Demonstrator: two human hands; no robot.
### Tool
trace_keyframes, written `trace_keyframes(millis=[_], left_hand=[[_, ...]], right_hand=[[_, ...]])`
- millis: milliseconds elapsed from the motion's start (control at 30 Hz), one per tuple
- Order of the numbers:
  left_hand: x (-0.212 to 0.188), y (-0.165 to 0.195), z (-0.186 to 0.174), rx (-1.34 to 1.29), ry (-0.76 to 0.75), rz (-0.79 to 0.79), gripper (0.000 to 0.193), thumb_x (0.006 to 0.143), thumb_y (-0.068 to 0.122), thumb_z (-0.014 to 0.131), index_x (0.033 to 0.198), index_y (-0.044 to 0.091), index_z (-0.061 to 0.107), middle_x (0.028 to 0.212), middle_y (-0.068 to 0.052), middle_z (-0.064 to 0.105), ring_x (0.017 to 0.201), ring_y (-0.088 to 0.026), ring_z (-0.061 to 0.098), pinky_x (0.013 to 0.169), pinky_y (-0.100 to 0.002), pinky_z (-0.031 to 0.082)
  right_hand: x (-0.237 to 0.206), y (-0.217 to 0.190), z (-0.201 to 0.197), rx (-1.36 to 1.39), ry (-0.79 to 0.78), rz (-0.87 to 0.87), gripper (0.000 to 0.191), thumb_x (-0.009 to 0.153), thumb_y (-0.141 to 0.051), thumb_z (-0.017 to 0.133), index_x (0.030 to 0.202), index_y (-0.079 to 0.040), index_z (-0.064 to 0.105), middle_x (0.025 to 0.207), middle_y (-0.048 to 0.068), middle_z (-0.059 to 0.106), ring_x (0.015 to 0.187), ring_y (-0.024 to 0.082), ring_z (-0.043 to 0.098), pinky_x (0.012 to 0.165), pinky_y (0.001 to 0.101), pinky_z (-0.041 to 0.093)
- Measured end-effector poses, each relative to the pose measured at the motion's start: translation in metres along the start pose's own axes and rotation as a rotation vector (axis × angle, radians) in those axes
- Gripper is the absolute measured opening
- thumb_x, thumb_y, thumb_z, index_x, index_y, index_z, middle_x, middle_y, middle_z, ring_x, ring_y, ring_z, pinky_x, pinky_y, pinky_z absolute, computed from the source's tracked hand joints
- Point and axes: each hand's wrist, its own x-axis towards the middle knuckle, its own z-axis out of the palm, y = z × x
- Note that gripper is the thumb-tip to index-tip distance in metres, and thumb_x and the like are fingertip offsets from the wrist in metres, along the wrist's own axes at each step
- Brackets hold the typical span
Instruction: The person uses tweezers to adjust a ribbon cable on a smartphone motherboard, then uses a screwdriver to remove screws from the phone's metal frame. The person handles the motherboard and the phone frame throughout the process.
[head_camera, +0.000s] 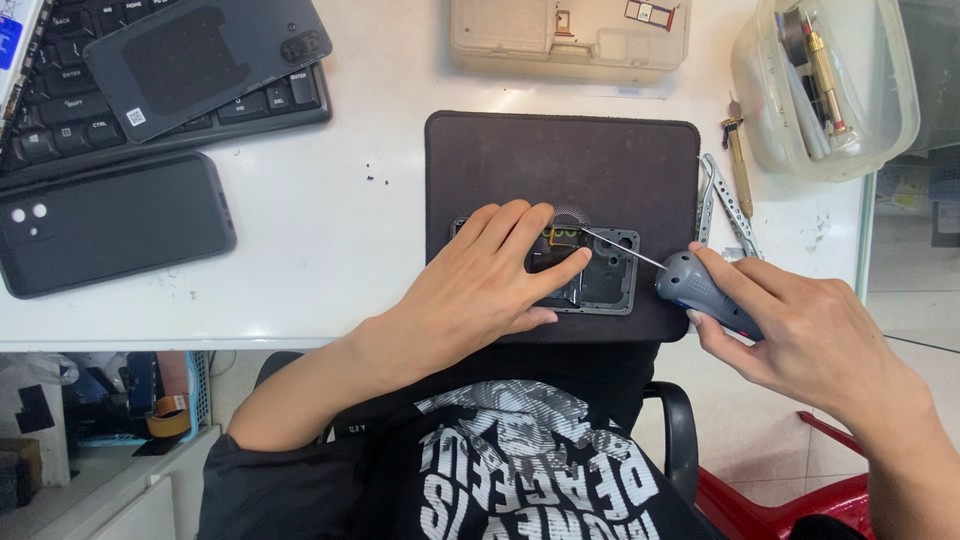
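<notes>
Currently left hand (480, 285) fingers (520, 232) lie flat, spread, pressing the opened phone frame (600, 275) onto the dark mat (560, 160). Right hand (810, 335) fingers curl tight around the grey screwdriver (700, 290), tip on the frame's top edge. Tweezers (722, 200) sit just right of the mat on the white desk (330, 230); keyboard (90, 110) and two phone backs far left.

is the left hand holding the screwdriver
No, the screwdriver is gripped in the right hand, while the left hand lies flat, pressing on the opened phone on the dark mat.
</notes>
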Motion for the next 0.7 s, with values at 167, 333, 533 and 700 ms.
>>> trace_keyframes(millis=[167, 333, 533, 700], left_hand=[[-0.0002, -0.0006, -0.0008, 0.007, -0.005, 0.003, 0.065, 0.085, 0.037, 0.078, 0.141, 0.012, 0.058, 0.136, -0.025, 0.048, 0.127, -0.039, 0.047, 0.108, -0.052, 0.041], [-0.0002, -0.0008, 0.0000, -0.006, 0.000, 0.000, 0.065, 0.085, 0.037, 0.078, 0.141, 0.012, 0.058, 0.136, -0.025, 0.048, 0.127, -0.040, 0.047, 0.108, -0.052, 0.041], [-0.0007, -0.0013, 0.0008, -0.010, 0.000, -0.001, 0.065, 0.085, 0.037, 0.079, 0.141, 0.013, 0.058, 0.137, -0.025, 0.048, 0.128, -0.040, 0.047, 0.108, -0.052, 0.041], [-0.0004, -0.0014, 0.0021, -0.005, 0.001, 0.002, 0.065, 0.085, 0.038, 0.079, 0.141, 0.013, 0.058, 0.137, -0.025, 0.048, 0.128, -0.040, 0.047, 0.108, -0.052, 0.041]], right_hand=[[0.0013, 0.0043, 0.0041, 0.033, 0.044, -0.030, 0.069, 0.077, -0.030, 0.081, 0.141, -0.009, 0.064, 0.076, 0.013, 0.069, 0.047, 0.025, 0.064, 0.046, 0.0388, 0.055], [0.0019, 0.0050, 0.0053, 0.042, 0.080, -0.058, 0.068, 0.077, -0.030, 0.081, 0.139, -0.007, 0.064, 0.077, 0.013, 0.069, 0.049, 0.026, 0.064, 0.047, 0.0393, 0.054], [0.0018, 0.0080, 0.0086, 0.044, 0.083, -0.054, 0.069, 0.077, -0.031, 0.081, 0.139, -0.006, 0.064, 0.079, 0.014, 0.070, 0.050, 0.026, 0.065, 0.047, 0.0387, 0.054], [0.0031, 0.0102, 0.0105, 0.059, 0.091, -0.071, 0.068, 0.076, -0.031, 0.081, 0.138, -0.006, 0.065, 0.080, 0.014, 0.070, 0.049, 0.026, 0.064, 0.047, 0.0386, 0.054]])
